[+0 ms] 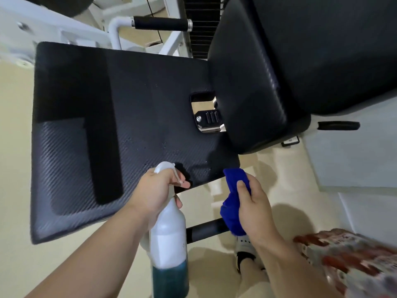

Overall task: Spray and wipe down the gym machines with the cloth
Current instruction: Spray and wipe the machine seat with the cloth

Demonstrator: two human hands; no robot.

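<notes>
Below frame, spray bottle [168,235] base cut off, left hand [153,193] gripping; right hand [252,206] clutches cloth [233,203].

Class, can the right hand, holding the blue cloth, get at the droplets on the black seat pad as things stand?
Probably yes. The right hand holds the blue cloth just off the near edge of the seat pad, and nothing lies between. The backrest overhangs only the far right part; the spray bottle stays left.
</notes>
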